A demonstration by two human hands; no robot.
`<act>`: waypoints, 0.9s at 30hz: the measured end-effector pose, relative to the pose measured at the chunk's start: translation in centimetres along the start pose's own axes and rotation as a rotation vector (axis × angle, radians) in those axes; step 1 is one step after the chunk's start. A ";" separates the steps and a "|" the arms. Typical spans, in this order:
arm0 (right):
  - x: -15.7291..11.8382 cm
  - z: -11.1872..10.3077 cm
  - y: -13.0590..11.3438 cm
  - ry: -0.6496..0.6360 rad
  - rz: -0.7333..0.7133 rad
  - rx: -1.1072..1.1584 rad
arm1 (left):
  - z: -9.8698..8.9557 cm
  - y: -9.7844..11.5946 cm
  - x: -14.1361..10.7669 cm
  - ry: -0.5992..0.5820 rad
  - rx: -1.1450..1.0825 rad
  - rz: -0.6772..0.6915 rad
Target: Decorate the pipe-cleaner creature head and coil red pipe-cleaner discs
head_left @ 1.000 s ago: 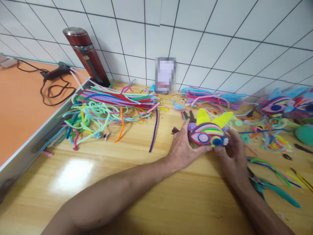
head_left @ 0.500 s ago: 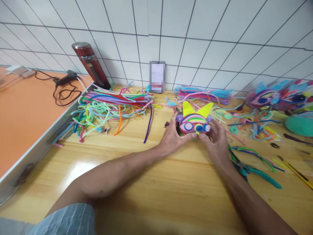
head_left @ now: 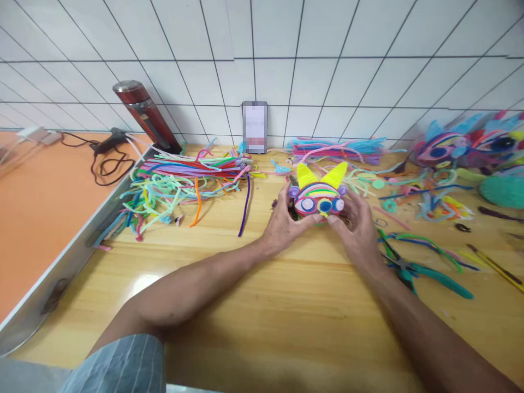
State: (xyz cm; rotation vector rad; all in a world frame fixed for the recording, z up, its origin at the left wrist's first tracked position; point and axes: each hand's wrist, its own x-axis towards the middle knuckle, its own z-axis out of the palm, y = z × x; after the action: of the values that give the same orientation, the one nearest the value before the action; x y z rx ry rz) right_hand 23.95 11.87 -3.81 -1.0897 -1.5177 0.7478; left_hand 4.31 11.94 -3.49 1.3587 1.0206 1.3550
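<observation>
Blur covers the phone screen (head_left: 254, 128). The toy (head_left: 320, 193) partly hides the right hand (head_left: 358, 228). The bottom edge crops a sleeve (head_left: 123, 365)

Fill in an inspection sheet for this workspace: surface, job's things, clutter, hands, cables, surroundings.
Surface: wooden tabletop, glossy, with a bright reflection at left.
Job's things: colourful figure with two yellow ears.
Clutter: pipe-cleaner bundles along the back, a pale green tangle at left, teal-handled pliers at right.
Hands: left hand and right hand both hold the figure, one at each side.
Cables: looped black cord and adapter on the orange surface, left of the tabletop.
Surroundings: tiled wall behind; red flask and phone near it.
</observation>
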 end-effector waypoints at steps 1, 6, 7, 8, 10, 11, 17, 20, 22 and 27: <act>0.0 0.0 0.0 -0.005 -0.005 0.007 | 0.0 -0.1 0.0 -0.003 -0.029 0.016; -0.1 -0.1 -0.1 -0.057 -0.002 0.045 | -0.1 -0.6 0.3 0.004 -0.034 0.048; -0.1 -0.2 -0.1 -0.058 0.003 0.043 | -0.2 -0.7 0.3 -0.002 -0.029 0.050; -0.1 -0.1 0.0 -0.057 0.005 0.041 | -0.2 -0.7 0.4 -0.008 -0.023 0.053; 0.0 -0.1 0.2 -0.052 -0.004 0.035 | -0.4 -0.7 0.4 -0.019 -0.009 0.061; 0.0 0.0 0.3 -0.047 -0.011 0.028 | -0.4 -0.6 0.5 -0.023 -0.002 0.062; 0.3 0.2 0.8 -0.028 -0.040 -0.002 | -0.5 -0.7 0.6 -0.048 0.026 0.091; 0.3 0.2 0.4 -0.034 -0.057 0.007 | -0.5 -0.9 0.7 -0.049 0.019 0.101; 0.2 0.3 0.0 -0.027 -0.076 0.019 | -0.5 -1.1 0.7 -0.046 0.013 0.103; 0.1 0.4 -0.2 -0.024 -0.096 0.015 | -0.6 -1.0 0.6 -0.051 0.012 0.101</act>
State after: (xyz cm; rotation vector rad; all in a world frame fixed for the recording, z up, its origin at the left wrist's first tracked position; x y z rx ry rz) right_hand 23.48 11.91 -3.66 -0.9923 -1.5713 0.7074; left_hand 3.75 12.80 -4.38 1.4633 0.9386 1.3830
